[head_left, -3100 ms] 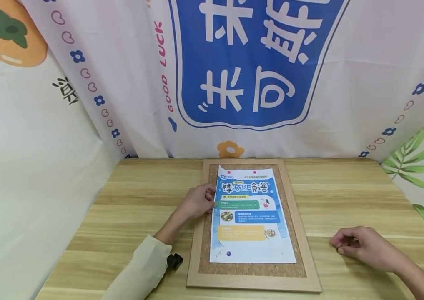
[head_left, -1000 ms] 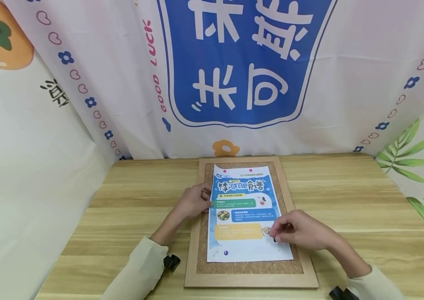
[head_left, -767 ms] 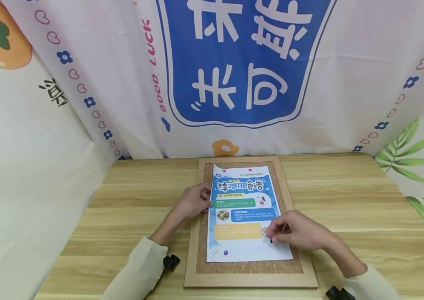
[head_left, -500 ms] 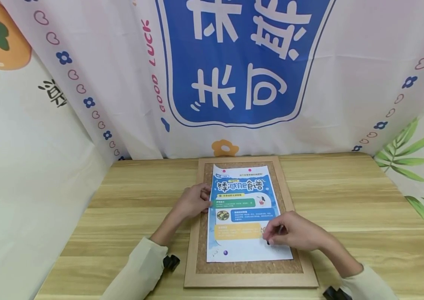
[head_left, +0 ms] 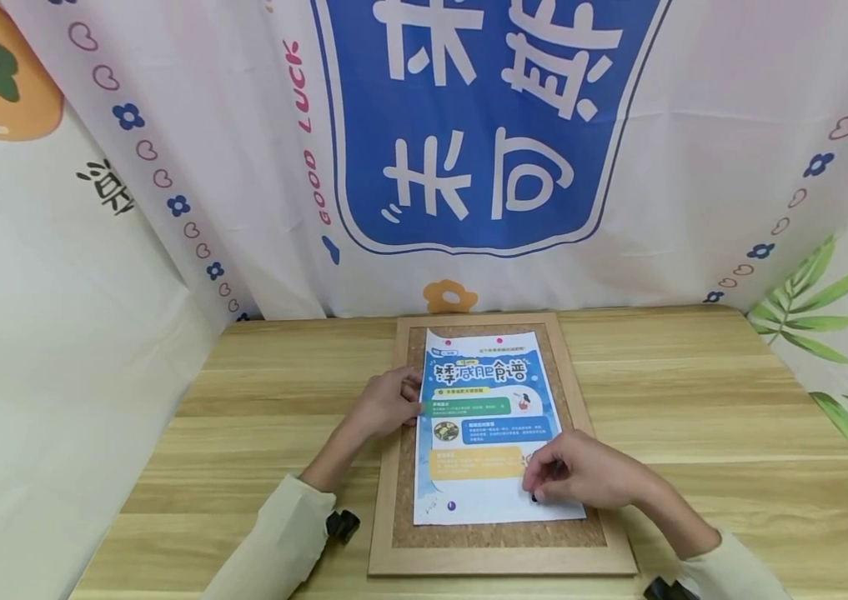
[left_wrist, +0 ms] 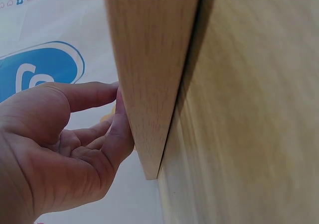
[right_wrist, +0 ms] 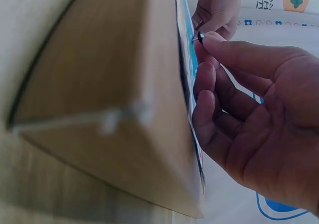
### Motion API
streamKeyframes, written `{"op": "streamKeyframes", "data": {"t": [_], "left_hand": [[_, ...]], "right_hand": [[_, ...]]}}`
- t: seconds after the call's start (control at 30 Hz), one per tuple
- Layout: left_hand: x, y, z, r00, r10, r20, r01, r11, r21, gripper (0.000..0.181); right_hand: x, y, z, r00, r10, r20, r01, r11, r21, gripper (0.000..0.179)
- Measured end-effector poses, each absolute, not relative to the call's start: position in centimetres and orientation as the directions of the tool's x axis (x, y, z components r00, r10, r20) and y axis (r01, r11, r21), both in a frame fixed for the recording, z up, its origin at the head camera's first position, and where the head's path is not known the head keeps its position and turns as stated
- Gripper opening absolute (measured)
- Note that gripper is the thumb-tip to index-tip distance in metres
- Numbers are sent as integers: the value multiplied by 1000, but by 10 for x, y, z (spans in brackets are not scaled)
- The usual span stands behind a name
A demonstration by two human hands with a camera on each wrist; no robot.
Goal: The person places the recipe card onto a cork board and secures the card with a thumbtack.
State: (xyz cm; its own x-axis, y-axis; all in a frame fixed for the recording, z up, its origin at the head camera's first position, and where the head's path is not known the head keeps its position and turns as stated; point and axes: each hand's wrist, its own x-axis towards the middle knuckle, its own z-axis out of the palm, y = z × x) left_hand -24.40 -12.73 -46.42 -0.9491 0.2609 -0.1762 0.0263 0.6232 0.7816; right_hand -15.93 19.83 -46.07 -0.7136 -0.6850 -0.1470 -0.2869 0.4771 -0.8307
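Note:
My right hand pinches a black pushpin between thumb and fingertips, close over the lower right part of a printed poster. In the right wrist view its metal point faces the sheet. The poster lies on a cork board with a wooden frame. My left hand stays at the board's left side, thumb and index finger together at the poster's left edge. In the left wrist view that left hand sits against the frame's edge, its grip partly hidden.
Two pink pins sit along the poster's top, and a purple pin at its lower left. The board lies on a wood-grain table. A printed curtain hangs behind it.
My right hand has come in from the table right of the board to over the poster, then shifted slightly left and nearer with the pushpin. My left hand keeps its place.

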Motion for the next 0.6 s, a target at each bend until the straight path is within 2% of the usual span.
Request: {"op": "streamKeyframes", "data": {"t": [0.3, 0.6], "left_hand": [[-244, -127, -465, -950, 254, -182, 17, 624, 781, 37], [-244, -127, -464, -950, 254, -180, 17, 622, 783, 37]], "right_hand": [[-158, 198, -464, -698, -702, -141, -310, 474, -824, 9], [-158, 193, -465, -718, -681, -142, -303, 490, -817, 9]]}}
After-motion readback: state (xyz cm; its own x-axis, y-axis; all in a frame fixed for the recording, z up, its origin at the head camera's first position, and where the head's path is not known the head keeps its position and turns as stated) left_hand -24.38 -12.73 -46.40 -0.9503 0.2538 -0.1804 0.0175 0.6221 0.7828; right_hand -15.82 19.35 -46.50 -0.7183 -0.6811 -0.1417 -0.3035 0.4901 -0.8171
